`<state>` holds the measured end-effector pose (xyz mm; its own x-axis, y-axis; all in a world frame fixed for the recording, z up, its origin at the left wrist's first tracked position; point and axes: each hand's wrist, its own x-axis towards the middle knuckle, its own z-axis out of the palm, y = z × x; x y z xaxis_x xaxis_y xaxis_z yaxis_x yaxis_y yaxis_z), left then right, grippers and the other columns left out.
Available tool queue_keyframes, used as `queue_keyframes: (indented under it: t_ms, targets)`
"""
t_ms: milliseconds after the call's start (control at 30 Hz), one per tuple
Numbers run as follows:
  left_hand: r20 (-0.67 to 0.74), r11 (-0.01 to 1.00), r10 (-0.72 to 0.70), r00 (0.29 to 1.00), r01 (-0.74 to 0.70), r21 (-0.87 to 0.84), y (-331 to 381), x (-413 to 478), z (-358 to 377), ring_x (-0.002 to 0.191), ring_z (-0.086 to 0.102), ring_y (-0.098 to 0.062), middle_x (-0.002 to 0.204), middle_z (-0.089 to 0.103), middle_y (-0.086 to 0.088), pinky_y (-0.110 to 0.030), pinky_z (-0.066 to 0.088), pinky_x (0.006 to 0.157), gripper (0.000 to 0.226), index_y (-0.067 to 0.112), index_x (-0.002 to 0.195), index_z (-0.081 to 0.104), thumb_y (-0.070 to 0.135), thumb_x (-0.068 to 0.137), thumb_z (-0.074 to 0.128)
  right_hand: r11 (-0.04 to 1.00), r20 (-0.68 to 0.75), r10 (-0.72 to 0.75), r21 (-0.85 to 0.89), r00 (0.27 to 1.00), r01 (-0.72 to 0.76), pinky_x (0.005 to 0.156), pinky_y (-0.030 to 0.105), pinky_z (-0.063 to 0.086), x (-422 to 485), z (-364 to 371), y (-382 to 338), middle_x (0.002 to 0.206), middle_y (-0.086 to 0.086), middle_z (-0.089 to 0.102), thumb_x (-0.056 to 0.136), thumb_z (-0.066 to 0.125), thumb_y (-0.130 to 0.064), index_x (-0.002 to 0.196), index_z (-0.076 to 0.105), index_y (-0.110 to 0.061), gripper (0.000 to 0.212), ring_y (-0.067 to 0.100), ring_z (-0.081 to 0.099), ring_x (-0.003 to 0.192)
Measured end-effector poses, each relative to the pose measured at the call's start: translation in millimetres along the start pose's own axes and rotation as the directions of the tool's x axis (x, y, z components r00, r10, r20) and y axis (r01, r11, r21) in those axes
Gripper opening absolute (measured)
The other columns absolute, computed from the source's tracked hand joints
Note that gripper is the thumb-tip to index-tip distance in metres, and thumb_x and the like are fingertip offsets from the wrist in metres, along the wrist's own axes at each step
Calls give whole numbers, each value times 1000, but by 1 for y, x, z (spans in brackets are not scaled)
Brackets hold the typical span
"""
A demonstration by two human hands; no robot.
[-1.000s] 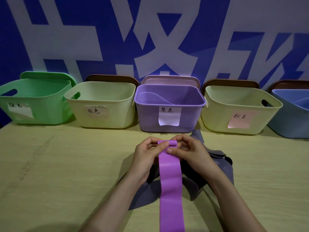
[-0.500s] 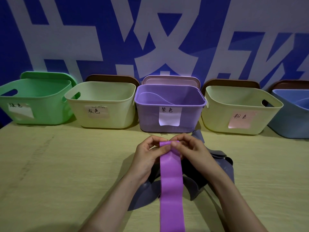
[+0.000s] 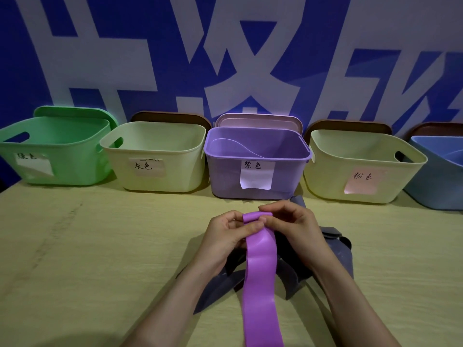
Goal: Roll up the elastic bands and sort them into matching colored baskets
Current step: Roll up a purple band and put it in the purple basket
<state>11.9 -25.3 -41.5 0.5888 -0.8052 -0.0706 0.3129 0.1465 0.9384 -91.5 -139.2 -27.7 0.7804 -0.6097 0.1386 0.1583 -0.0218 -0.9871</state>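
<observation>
Head view, looking down over a pale wood-grain table [image 3: 100, 259].

- Both hands are raised just above the tabletop, in front of the middle basket. The left hand [image 3: 223, 236] and right hand [image 3: 295, 226] pinch the far end of a purple band [image 3: 260, 271], fingers curled, thumbs pressed on top.
- That far end is turned over into a small, tight roll between the fingertips. The rest of the band runs flat and straight back toward the person and out of the bottom edge.
- Under the hands and the purple strip lies a loose heap of dark grey bands [image 3: 340, 249], unrolled, loops spreading left and right on the table.
- Five baskets stand in a row along the back edge, against a blue and white wall banner [image 3: 150, 58]. Left to right:
  - green basket [image 3: 75, 166]
  - cream basket with a 灰色 label [image 3: 180, 171]
  - purple basket [image 3: 225, 179], its white label reading 紫色
  - cream basket with a pink 粉色 label [image 3: 325, 179]
  - blue basket [image 3: 431, 191], cut off by the frame
- A lid leans upright behind each basket.
- The purple basket sits directly beyond the hands, near but apart from them.
</observation>
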Motion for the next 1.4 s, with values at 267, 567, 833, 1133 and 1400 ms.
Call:
queue_keyframes:
  t_ms: [267, 567, 833, 1133, 1400]
  targets:
    - [-38, 1000, 12, 999, -13, -7, 0, 3, -1, 73, 65, -18, 83, 71, -13, -24, 52, 67, 41, -5, 96, 66, 28, 73, 71, 994, 46, -67, -86, 997, 70, 76, 21, 53, -1, -1, -4, 89, 4, 74, 74, 75, 0, 90, 72, -11, 20, 13, 68, 85]
    - [-139, 997, 72, 988, -72, 8, 1, 5, -3, 68, 64, -17, 80, 71, -10, -27, 52, 65, 10, 8, 88, 67, 15, 81, 69, 983, 124, -10, -180, 992, 32, 68, 20, 51, 0, 2, 2, 68, -2, 64, 81, 71, -6, 113, 60, -20, 37, 10, 64, 70]
    - [-102, 996, 82, 991, -77, 47, 1, 3, -6, 83, 68, -19, 91, 73, -8, -30, 54, 73, 19, 10, 93, 67, 2, 77, 73, 993, 98, 37, -112, 994, -25, 61, 18, 49, 1, 0, 0, 66, 2, 60, 82, 70, -9, 108, 61, -12, 28, 8, 60, 63]
    - [-76, 999, 47, 996, -46, 19, -1, 5, -5, 84, 68, -20, 95, 73, -12, -29, 55, 77, 34, 10, 105, 63, -1, 75, 74, 998, 85, 49, -36, 995, -46, 61, 20, 48, 1, -1, 1, 73, 4, 67, 76, 67, -25, 90, 63, -4, 25, 8, 60, 64]
    - [-10, 999, -19, 1000, 19, -29, 0, 2, -4, 75, 70, -21, 90, 73, -19, -25, 56, 70, 30, 2, 96, 70, 9, 67, 76, 1000, 39, -8, -27, 999, 9, 71, 18, 52, 1, -4, 1, 86, 3, 73, 79, 69, 2, 94, 69, -8, 18, 11, 68, 83]
